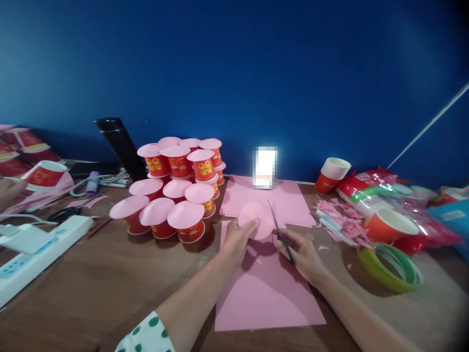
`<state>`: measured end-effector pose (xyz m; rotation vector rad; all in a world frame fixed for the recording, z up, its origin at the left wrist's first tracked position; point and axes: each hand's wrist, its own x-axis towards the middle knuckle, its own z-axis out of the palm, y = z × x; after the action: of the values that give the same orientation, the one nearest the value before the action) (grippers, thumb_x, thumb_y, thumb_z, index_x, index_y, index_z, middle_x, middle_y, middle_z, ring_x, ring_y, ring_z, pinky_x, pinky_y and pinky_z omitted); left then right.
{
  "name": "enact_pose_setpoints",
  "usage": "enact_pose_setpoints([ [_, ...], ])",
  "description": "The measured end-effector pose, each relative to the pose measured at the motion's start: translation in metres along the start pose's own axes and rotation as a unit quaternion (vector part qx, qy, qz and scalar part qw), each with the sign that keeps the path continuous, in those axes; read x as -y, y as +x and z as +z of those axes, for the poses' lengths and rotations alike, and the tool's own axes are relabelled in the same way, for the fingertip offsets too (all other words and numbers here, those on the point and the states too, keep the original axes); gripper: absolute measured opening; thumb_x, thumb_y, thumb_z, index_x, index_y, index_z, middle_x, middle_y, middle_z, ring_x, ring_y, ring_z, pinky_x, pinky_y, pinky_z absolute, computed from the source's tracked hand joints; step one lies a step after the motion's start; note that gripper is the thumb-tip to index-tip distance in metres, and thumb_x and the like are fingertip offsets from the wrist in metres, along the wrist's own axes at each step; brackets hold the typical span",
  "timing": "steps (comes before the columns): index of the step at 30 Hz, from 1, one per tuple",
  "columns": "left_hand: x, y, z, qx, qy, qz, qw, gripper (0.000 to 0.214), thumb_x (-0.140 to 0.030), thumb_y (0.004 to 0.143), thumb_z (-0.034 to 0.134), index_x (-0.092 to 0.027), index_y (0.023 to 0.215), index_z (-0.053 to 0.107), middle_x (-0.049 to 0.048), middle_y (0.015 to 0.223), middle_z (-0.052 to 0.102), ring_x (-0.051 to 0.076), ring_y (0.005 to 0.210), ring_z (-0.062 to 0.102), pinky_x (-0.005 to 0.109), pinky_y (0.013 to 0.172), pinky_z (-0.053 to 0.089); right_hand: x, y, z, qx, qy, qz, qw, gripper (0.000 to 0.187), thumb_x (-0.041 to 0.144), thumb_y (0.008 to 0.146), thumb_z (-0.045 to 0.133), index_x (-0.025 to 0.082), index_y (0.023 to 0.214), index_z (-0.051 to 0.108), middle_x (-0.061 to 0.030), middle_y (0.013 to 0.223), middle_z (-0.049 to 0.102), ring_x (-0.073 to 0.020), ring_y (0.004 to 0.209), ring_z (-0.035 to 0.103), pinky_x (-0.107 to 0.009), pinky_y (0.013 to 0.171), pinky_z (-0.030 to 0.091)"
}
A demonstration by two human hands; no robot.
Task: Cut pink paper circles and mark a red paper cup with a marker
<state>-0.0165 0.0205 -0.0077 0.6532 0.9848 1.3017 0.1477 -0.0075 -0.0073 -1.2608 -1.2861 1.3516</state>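
Note:
A round pink paper disc [255, 217] is pinched in my left hand [236, 240], the thumb lying on top of it. My right hand [301, 254] grips a pair of dark scissors [282, 238], blades pointing up and away, close along the disc's right edge. Whether the blades touch the paper I cannot tell. Beneath both hands lie pink paper sheets [267, 298], with more pink sheets [293, 195] behind them. To the left, several red paper cups [179, 166] stand upside down in stacked tiers, topped with pink paper discs [185, 215].
A lit phone [265, 168] leans at the back. On the right are nested cups [331, 173], pink scraps [340, 217], a glue stick or marker [330, 220], a tipped cup [392, 225] and tape rolls [392, 269]. Leftward are a black flask [120, 146], a power strip [47, 254] and another person's hand [10, 190].

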Motion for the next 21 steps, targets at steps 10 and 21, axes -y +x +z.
enact_pose_setpoints([
  [10, 0.0030, 0.0003, -0.0020, 0.013, 0.003, 0.003, 1.000, 0.040, -0.036, 0.064, 0.079, -0.011, 0.094, 0.070, 0.0132, 0.090, 0.074, 0.024, 0.081, 0.070, 0.030, 0.070, 0.055, 0.0013, -0.0004, 0.0005, -0.002, -0.004, 0.000, 1.000, 0.055, 0.048, 0.062, 0.080, 0.015, 0.104, 0.065, 0.0052, 0.062, 0.052, -0.0068, 0.046, 0.044, -0.021, 0.042, 0.041],
  [21, 0.0010, -0.0005, -0.0013, 0.020, 0.011, -0.010, 1.000, 0.042, -0.036, 0.064, 0.079, -0.009, 0.095, 0.070, 0.0133, 0.085, 0.074, 0.023, 0.075, 0.070, 0.029, 0.065, 0.055, -0.0058, 0.0018, -0.0016, 0.004, 0.002, -0.005, 1.000, 0.055, 0.053, 0.066, 0.077, 0.016, 0.105, 0.064, 0.0038, 0.064, 0.053, -0.0077, 0.048, 0.047, -0.021, 0.043, 0.042],
])
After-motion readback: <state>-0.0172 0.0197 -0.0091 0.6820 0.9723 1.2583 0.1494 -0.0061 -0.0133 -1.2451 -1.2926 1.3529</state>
